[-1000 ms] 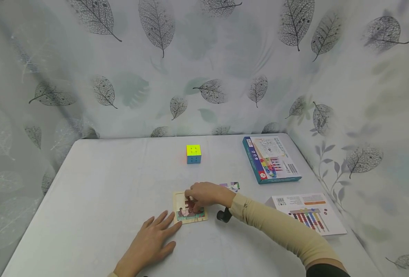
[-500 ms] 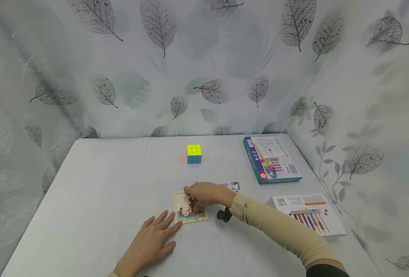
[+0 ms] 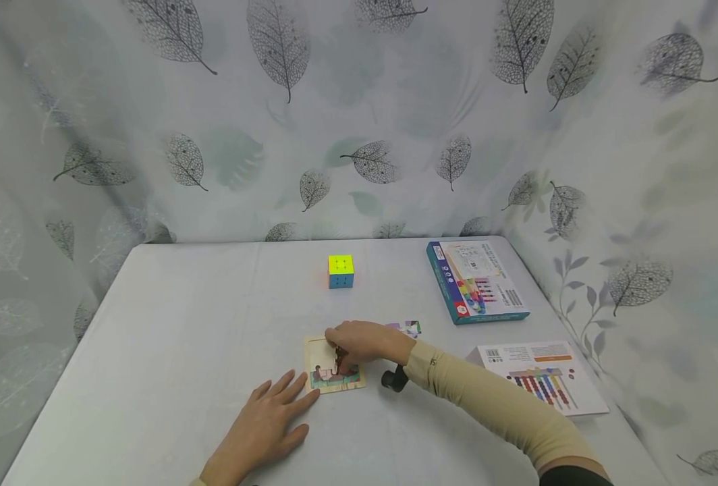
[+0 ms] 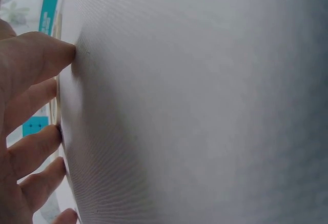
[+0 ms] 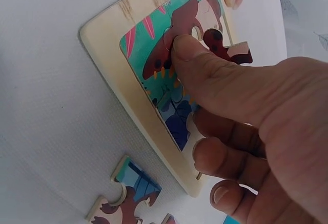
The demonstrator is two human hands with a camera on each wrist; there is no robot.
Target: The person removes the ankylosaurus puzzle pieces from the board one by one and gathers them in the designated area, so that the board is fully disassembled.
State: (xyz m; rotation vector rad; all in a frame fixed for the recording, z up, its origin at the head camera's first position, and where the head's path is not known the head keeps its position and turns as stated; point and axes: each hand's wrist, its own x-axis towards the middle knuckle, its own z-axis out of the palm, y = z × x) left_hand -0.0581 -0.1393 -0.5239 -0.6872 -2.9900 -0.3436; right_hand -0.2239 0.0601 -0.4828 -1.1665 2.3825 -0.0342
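A wooden puzzle board (image 3: pixel 333 388) lies on the white table, with several pieces set in its lower part. The left hand (image 3: pixel 263 424) is spread flat at its lower left, fingertips touching the frame. Over the board's upper right, the right hand (image 3: pixel 364 341) pinches a brown puzzle piece (image 3: pixel 339 358). In the right wrist view the thumb of the right hand (image 5: pixel 225 90) rests over the printed picture, and a brown piece (image 5: pixel 233 53) juts out tilted beside it; the index fingertip is hidden. The left hand (image 4: pixel 31 106) has its fingers apart in the left wrist view.
Loose puzzle pieces (image 3: pixel 412 327) lie beyond the right wrist; some pieces (image 5: pixel 128 193) show beside the board in the right wrist view. A yellow-topped cube (image 3: pixel 341 271) stands farther back. A teal-edged box (image 3: pixel 480 280) and a white box (image 3: pixel 541 378) lie at the right.
The brown piece in the right hand has turned and shows a narrower face, and the right fingers have shifted slightly. The left hand has stayed in place.
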